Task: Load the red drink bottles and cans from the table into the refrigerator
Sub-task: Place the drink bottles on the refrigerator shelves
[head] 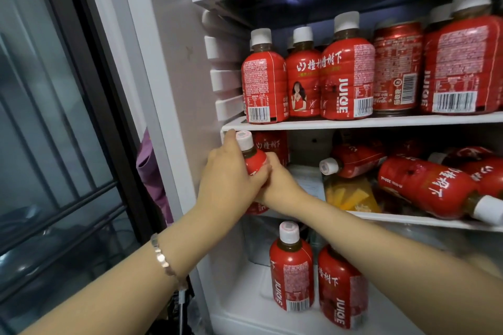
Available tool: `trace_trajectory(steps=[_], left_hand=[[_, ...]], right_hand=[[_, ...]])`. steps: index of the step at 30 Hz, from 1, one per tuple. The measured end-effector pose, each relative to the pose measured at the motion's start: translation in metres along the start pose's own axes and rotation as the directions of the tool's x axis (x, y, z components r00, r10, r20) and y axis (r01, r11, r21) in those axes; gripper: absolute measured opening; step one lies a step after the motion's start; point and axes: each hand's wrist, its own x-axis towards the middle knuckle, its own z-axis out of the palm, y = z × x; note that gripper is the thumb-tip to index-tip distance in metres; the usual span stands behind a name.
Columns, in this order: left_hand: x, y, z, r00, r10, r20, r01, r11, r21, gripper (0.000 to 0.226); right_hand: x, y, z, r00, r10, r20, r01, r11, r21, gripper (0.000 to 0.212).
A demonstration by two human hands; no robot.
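Note:
Both hands meet at the left end of the refrigerator's middle shelf (pixel 408 219). My left hand (pixel 231 174) wraps a red juice bottle with a white cap (pixel 251 155), held upright and tilted slightly. My right hand (pixel 277 182) touches the same bottle from the right, low down. Another upright red bottle (pixel 272 144) stands just behind it. Several red bottles (pixel 424 185) lie on their sides further right on that shelf. The upper shelf (pixel 353 122) carries several upright red bottles (pixel 345 76) and a red can (pixel 396 68).
Two upright red bottles (pixel 292 266) stand in the bottom compartment. A yellow packet (pixel 351 196) lies under the lying bottles. The white inner wall with shelf rails (pixel 223 62) is close on the left. A dark glass door (pixel 54 117) fills the left side.

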Motion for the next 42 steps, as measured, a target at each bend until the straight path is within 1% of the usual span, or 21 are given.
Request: trace_trajectory(steps=[2,4,5,7,9,10,12,13,15,17,19,22,24,27,30,32,34,36,39,41,42], left_hand=[[-0.005,-0.001,0.002,1.000,0.021,0.012,-0.021,1.000,0.019,0.054],[-0.007,-0.003,0.005,0.999,0.033,0.006,-0.033,0.999,0.022,0.051],[-0.007,-0.003,0.006,0.999,0.032,0.009,-0.032,0.999,0.012,0.052],[-0.003,-0.005,0.010,0.999,0.031,0.028,-0.030,0.999,-0.038,0.052],[-0.001,-0.004,0.018,0.997,0.029,0.067,-0.028,0.999,-0.025,0.054],[0.000,-0.003,0.023,0.996,0.019,0.091,-0.022,0.999,0.036,0.058],[0.005,-0.002,0.031,0.992,-0.014,0.126,-0.014,0.976,0.217,0.068],[0.007,-0.001,0.033,0.991,-0.028,0.128,-0.014,0.948,0.318,0.069],[0.016,0.002,0.038,0.989,-0.039,0.143,-0.034,0.881,0.471,0.065],[0.022,0.007,0.045,0.981,-0.059,0.183,-0.047,0.850,0.525,0.062],[0.028,0.013,0.054,0.971,-0.077,0.226,-0.051,0.857,0.512,0.065],[0.035,0.012,0.067,0.957,-0.156,0.245,0.030,0.891,0.453,0.076],[0.043,0.010,0.076,0.949,-0.179,0.258,0.043,0.887,0.460,0.077],[0.050,0.006,0.085,0.945,-0.176,0.275,0.022,0.875,0.485,0.077],[0.049,0.002,0.086,0.952,-0.170,0.254,0.047,0.903,0.427,0.074],[0.047,-0.001,0.084,0.962,-0.162,0.221,0.072,0.928,0.364,0.073],[0.043,-0.004,0.083,0.970,-0.155,0.187,0.085,0.937,0.340,0.075],[0.037,-0.006,0.081,0.974,-0.133,0.181,0.078,0.956,0.284,0.076],[0.022,-0.013,0.075,0.971,-0.106,0.214,0.087,0.991,0.099,0.070],[0.009,-0.019,0.067,0.968,-0.036,0.249,0.054,0.996,-0.066,0.065],[0.002,-0.019,0.062,0.959,0.035,0.280,0.009,0.988,-0.156,0.067]], right_hand=[[0.002,0.000,-0.005,0.999,0.028,0.041,-0.026,0.998,-0.063,0.059],[0.000,0.000,-0.006,0.998,0.047,0.033,-0.045,0.996,-0.071,0.049],[-0.001,0.001,-0.006,0.998,0.058,0.016,-0.057,0.996,-0.064,0.049],[-0.002,0.001,-0.007,0.993,0.115,-0.029,-0.117,0.990,-0.079,0.060],[-0.003,-0.002,-0.011,0.978,0.202,-0.046,-0.207,0.963,-0.172,0.065],[-0.003,-0.003,-0.014,0.966,0.256,-0.026,-0.254,0.931,-0.263,0.065],[-0.008,-0.006,-0.023,0.934,0.357,0.022,-0.286,0.781,-0.555,0.068],[-0.013,-0.007,-0.028,0.934,0.358,0.023,-0.249,0.694,-0.675,0.070],[-0.022,-0.007,-0.045,0.968,0.251,-0.029,-0.175,0.582,-0.794,0.060],[-0.029,-0.008,-0.067,0.983,0.127,-0.135,-0.180,0.484,-0.857,0.047],[-0.030,-0.009,-0.087,0.972,0.072,-0.225,-0.236,0.366,-0.900,0.050],[-0.028,-0.002,-0.102,0.951,0.173,-0.257,-0.292,0.224,-0.930,0.056],[-0.024,0.004,-0.107,0.942,0.221,-0.254,-0.288,0.135,-0.948,0.052],[-0.013,0.010,-0.105,0.938,0.226,-0.262,-0.291,0.102,-0.951,0.043],[-0.009,0.013,-0.104,0.951,0.167,-0.259,-0.273,0.068,-0.960,0.036],[-0.013,0.011,-0.106,0.967,0.105,-0.231,-0.239,0.073,-0.968,0.033],[-0.022,0.004,-0.107,0.980,0.053,-0.190,-0.196,0.131,-0.972,0.035],[-0.037,-0.007,-0.105,0.983,0.006,-0.185,-0.180,0.259,-0.949,0.041],[-0.060,-0.027,-0.093,0.973,-0.096,-0.212,-0.129,0.536,-0.834,0.048],[-0.066,-0.038,-0.082,0.967,-0.102,-0.235,-0.109,0.668,-0.736,0.051],[-0.065,-0.041,-0.078,0.962,-0.090,-0.256,-0.117,0.713,-0.691,0.051]])
